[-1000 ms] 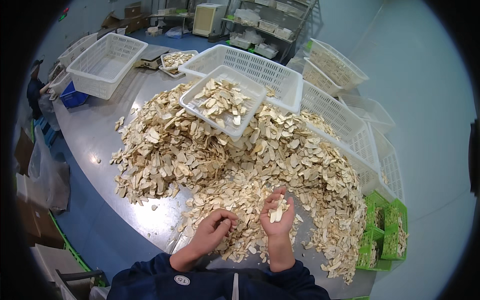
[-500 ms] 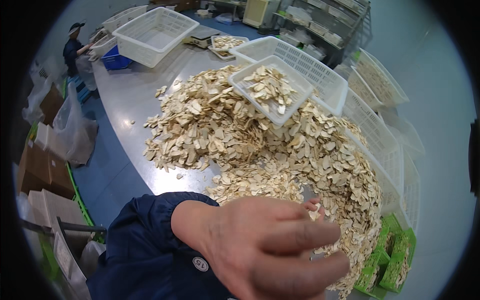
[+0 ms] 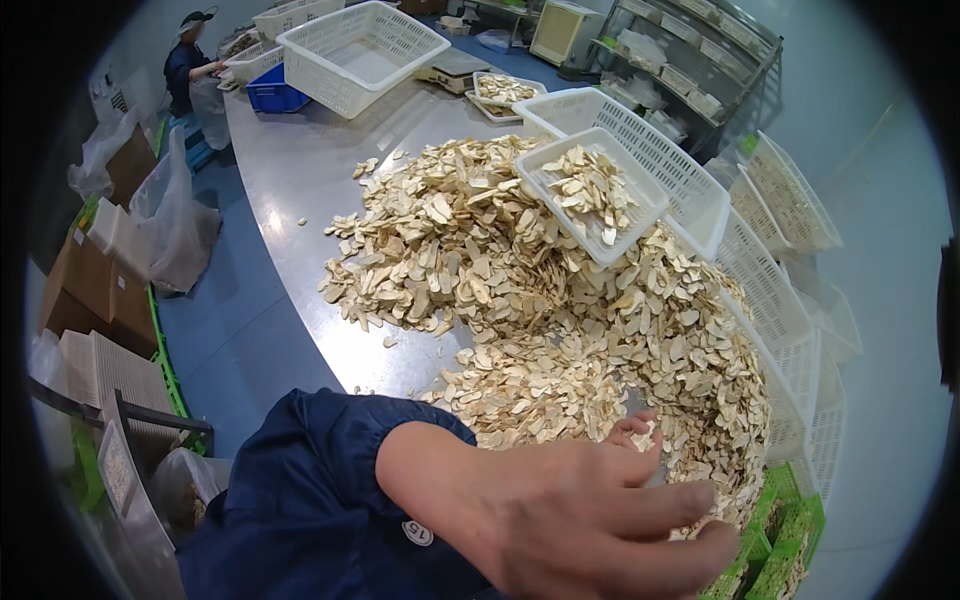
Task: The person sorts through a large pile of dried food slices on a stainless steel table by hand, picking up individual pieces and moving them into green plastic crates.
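Observation:
My left hand (image 3: 590, 515), in a dark blue sleeve, reaches in from the lower left, seen from its back. Its fingers point right, slightly bent and apart; the palm side and thumb are hidden. Just beyond it show a few fingertips of my right hand (image 3: 632, 428), bent around a pale dried slice (image 3: 645, 438); the rest of that hand is covered by the left. Both hands are over the near side of a big heap of cream-coloured dried slices (image 3: 470, 240). A white plastic tray (image 3: 535, 185) with some slices lies tilted on the heap.
The heap lies on a steel table (image 3: 290, 215). White baskets (image 3: 720, 225) line its right side; green baskets (image 3: 790, 540) stand lower right. A large white basket (image 3: 350, 85), a blue bin (image 3: 270, 97) and a scale (image 3: 450, 72) are at the back. Another person (image 3: 185, 65) works far left.
The whole view has shifted, with the table and heap now farther right. My left hand appears lower and farther right, its fingers still apart; the right fingertips still hold the slice.

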Tool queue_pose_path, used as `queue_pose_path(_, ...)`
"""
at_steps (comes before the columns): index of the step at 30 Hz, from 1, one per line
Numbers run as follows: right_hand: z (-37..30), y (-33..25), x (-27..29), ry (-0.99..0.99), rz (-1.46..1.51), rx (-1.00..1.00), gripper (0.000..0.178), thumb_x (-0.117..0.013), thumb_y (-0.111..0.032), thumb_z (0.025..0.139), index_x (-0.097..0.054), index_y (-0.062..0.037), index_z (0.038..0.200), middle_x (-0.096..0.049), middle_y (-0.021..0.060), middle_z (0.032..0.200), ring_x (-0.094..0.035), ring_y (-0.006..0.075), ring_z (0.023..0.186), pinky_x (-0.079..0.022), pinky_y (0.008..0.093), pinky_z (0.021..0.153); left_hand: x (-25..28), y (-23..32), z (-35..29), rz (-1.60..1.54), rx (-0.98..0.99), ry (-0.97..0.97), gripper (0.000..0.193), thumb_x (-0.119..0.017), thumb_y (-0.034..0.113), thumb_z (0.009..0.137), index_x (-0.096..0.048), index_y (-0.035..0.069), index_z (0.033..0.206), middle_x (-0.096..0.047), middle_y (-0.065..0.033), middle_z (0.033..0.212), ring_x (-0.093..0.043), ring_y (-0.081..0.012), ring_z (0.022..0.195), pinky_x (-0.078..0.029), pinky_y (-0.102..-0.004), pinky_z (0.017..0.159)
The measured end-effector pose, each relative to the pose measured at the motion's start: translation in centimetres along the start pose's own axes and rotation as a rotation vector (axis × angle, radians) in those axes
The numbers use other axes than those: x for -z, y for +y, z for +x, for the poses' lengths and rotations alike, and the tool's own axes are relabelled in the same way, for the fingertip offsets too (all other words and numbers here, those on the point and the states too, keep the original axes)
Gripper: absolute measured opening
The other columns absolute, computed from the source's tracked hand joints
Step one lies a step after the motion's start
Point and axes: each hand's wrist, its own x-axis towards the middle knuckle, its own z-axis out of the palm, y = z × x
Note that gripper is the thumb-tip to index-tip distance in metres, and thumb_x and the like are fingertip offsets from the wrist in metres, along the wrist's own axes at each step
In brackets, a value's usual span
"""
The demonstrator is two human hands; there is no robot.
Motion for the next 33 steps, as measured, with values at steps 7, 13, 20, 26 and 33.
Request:
queue_pose_path(7, 2.5, 1.0, -2.4, -0.04, -0.173, 0.191, 0.039, -0.042, -0.037, 0.104, -0.063, -0.008, 0.119, -0.065, 0.008, 0.119, -0.065, 0.0213, 0.103, -0.059, 0.0338, 0.074, -1.3, -1.1, -10.7, -0.199, 0.707, -0.425, 0.038, -0.065, 0.006, 0.081, -0.061, 0.01, 0.119, -0.063, -0.0096, 0.11, -0.066, -0.0279, 0.09, -0.054, -0.0341, 0.068)
queue_pose_path(13, 3.8, 4.3, -1.9, -0.062, -0.166, 0.167, 0.045, -0.035, -0.041, 0.105, -0.062, -0.0091, 0.121, -0.064, 0.0122, 0.123, -0.063, 0.027, 0.112, -0.054, 0.0424, 0.091, -4.0, 0.1, -18.5, -0.606, 1.332, -0.211, 0.03, -0.049, 0.011, 0.1, -0.054, 0.006, 0.13, -0.054, -0.0109, 0.13, -0.057, -0.0237, 0.115, -0.05, -0.036, 0.094)
queue_pose_path(20, 2.0, 8.5, -3.4, 0.019, -0.443, 0.294, 0.047, -0.034, -0.044, 0.106, -0.059, -0.0067, 0.119, -0.064, 0.0112, 0.113, -0.062, 0.0251, 0.103, -0.051, 0.039, 0.092, -13.0, -3.8, -16.5, -1.621, 1.726, 0.9, 0.05, -0.036, 0.033, 0.106, -0.038, 0.001, 0.145, -0.046, -0.0132, 0.145, -0.043, -0.0247, 0.136, -0.034, -0.0407, 0.116)
queue_pose_path(26, 0.7, 8.8, -2.3, -0.327, -0.915, 0.415, 0.054, -0.032, -0.046, 0.106, -0.054, 0.0001, 0.122, -0.061, 0.0133, 0.12, -0.056, 0.0228, 0.115, -0.044, 0.0374, 0.105, -15.2, -4.3, -16.3, -1.836, 1.585, 1.158, 0.047, -0.032, 0.034, 0.107, -0.052, 0.006, 0.138, -0.056, -0.0152, 0.137, -0.051, -0.0284, 0.128, -0.036, -0.0442, 0.115)
queue_pose_path(33, 0.5, 8.2, -1.4, -0.246, -1.634, 0.716, 0.036, -0.043, -0.023, 0.105, -0.053, 0.0027, 0.129, -0.059, 0.0146, 0.12, -0.057, 0.0236, 0.108, -0.045, 0.0371, 0.096, -17.2, -3.7, -17.9, -1.928, 1.676, 1.236, 0.038, -0.039, 0.03, 0.106, -0.057, 0.007, 0.129, -0.064, -0.0107, 0.124, -0.06, -0.0252, 0.116, -0.047, -0.0395, 0.106)
